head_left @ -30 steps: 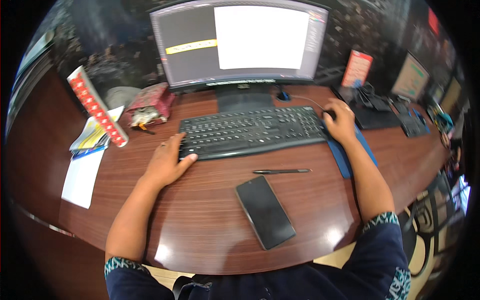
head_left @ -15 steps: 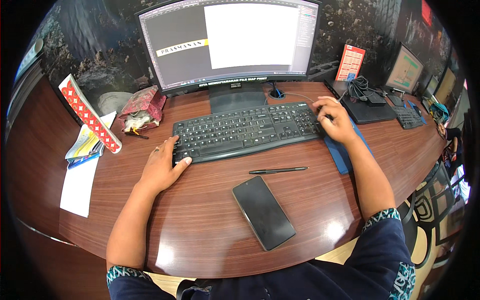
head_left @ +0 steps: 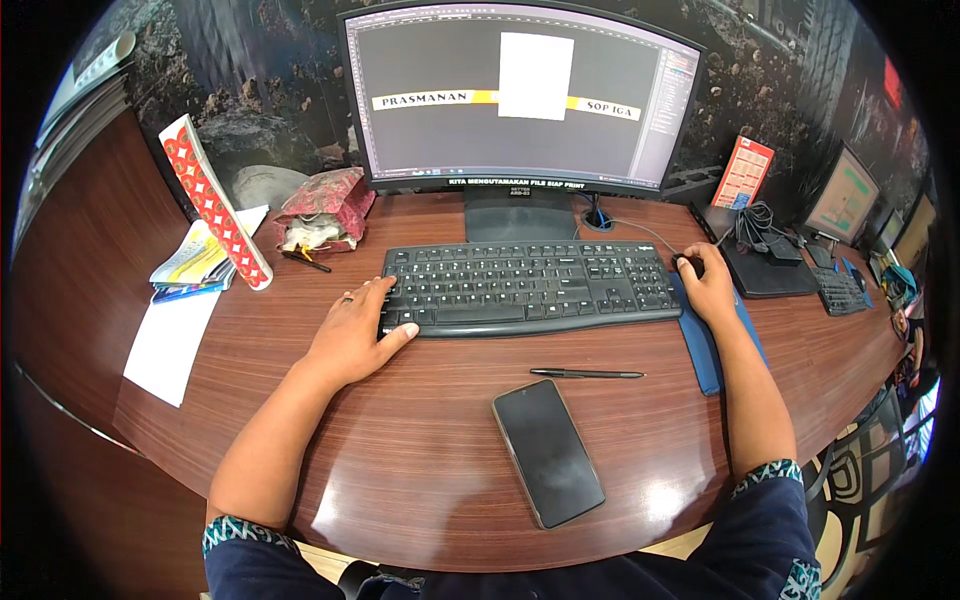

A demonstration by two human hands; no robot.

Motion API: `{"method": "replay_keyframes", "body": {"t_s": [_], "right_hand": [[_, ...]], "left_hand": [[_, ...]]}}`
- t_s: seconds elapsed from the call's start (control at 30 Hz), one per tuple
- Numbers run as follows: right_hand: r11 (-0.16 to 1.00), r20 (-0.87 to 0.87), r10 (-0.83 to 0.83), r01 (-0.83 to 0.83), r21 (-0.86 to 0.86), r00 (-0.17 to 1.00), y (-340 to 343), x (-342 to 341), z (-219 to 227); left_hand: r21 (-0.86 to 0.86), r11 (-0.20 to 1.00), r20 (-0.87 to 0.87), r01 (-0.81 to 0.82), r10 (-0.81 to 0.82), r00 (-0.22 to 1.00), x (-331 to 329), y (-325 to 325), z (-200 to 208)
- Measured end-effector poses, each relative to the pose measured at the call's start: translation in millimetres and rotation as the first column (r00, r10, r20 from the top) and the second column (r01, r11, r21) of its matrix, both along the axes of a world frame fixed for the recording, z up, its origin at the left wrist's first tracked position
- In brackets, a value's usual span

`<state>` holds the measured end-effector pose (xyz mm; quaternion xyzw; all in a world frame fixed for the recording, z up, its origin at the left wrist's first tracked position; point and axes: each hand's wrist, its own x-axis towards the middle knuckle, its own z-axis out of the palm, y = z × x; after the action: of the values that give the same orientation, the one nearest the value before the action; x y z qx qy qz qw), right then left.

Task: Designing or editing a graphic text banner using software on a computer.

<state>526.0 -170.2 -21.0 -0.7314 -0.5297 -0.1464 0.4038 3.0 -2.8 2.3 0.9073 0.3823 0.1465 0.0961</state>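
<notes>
My left hand (head_left: 350, 332) rests at the left end of a black keyboard (head_left: 540, 292), fingers spread over the corner keys and thumb stretched along its front edge. Beyond the keyboard's right end, my right hand (head_left: 708, 285) is curled over a dark computer mouse (head_left: 690, 264), mostly hidden under the fingers, on a blue mouse pad (head_left: 703, 350). Behind the keyboard stands a curved monitor (head_left: 440, 135). On its screen a white rectangle covers the middle of a white and yellow strip with lettering.
A black pen (head_left: 587, 374) and a dark-screened smartphone (head_left: 548, 452) lie in front of the keyboard. Left are a crumpled red bag (head_left: 325, 205), papers (head_left: 172, 345) and a red patterned box (head_left: 215, 205). A black laptop-like slab (head_left: 765, 270) with coiled cable sits right.
My right hand has come down from above the keyboard's number keys onto the mouse. The on-screen white rectangle is smaller and more of the strip shows. The whole view has shifted slightly.
</notes>
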Motion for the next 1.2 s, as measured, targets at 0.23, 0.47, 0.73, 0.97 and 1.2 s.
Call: {"method": "replay_keyframes", "body": {"t_s": [0.23, 0.47, 0.73, 0.97, 1.2], "right_hand": [[0.998, 0.029, -0.018, 0.02, -0.057, 0.999, -0.7, 3.2, -1.6], [1.0, 0.049, -0.007, 0.008, -0.012, 0.999, 0.0, 5.5, -3.0], [1.0, 0.057, -0.011, 0.011, -0.006, 0.998, -0.2, 2.9, -1.9], [1.0, 0.052, -0.022, 0.023, -0.02, 0.998, 0.2, 3.5, -3.0], [0.998, 0.046, 0.0, 0.002, -0.061, 0.999, -0.8, 7.6, -4.9]], "left_hand": [[0.001, 1.0, -0.01, -0.015, 0.015, 1.0, 0.2, -0.8, 0.6], [-0.009, 1.0, -0.007, -0.015, 0.015, 1.0, 1.8, -0.7, 1.0], [0.012, 1.0, -0.004, 0.003, -0.003, 1.0, -0.2, 0.3, -0.7], [-0.004, 1.0, -0.007, -0.004, 0.004, 1.0, 0.4, -1.1, 1.5], [-0.013, 1.0, -0.011, -0.014, 0.014, 1.0, 1.6, -3.2, 3.5]]}}
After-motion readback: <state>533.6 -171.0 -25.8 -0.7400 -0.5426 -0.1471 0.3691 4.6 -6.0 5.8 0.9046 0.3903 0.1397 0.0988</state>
